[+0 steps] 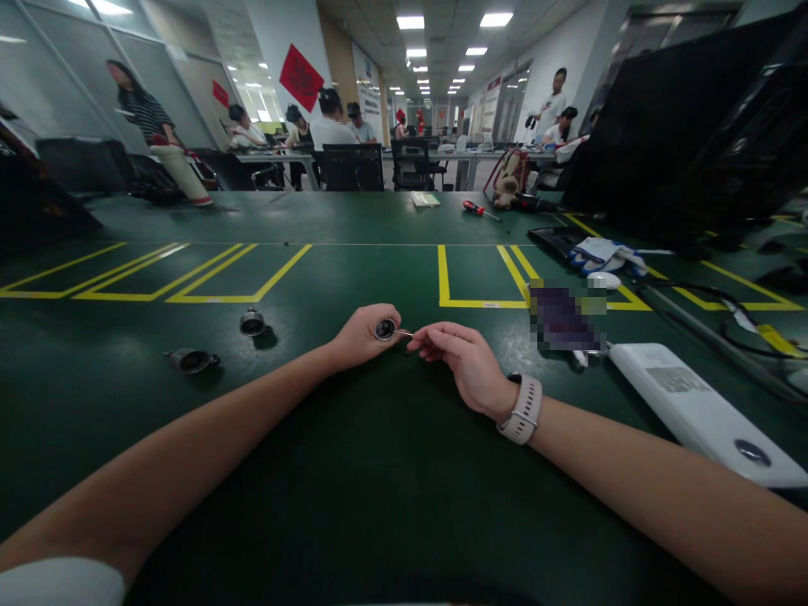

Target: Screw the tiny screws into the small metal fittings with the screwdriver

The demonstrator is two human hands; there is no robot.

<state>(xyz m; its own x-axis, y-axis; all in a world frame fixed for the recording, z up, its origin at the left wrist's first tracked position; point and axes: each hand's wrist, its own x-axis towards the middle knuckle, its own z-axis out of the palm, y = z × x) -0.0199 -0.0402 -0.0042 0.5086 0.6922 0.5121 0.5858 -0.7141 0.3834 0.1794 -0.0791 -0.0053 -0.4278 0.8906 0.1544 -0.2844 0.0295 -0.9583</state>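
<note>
Your right hand [460, 358] has its thumb and fingertips pinched together on one end of a thin metal pin [404, 333], its other fingers loosely curled. The pin's other end meets the cup [385, 329], a small round dark metal part; whether it goes inside, you cannot tell from here. Your left hand [361, 341] curls closed around the cup, its open face turned toward you. Just below the cup, to its right, a tiny dark bit [408, 352] shows near your right fingertips.

On your right wrist, farther right of the cup, is a pale watch strap [523, 410]. On the green table [379, 505], left of the cup, stands a round metal part [252, 322], and beyond that, a little nearer you, lies an eared part [191, 361].

Right of the cup are a blurred-out flat thing [561, 318], a long white box [700, 404] and, farther back, a blue-edged glove [606, 254]. Behind the cup lie yellow tape lines [486, 304], then a red screwdriver [473, 208] and a pale packet [425, 199]. Well past the cup, several people sit or stand around other desks.
</note>
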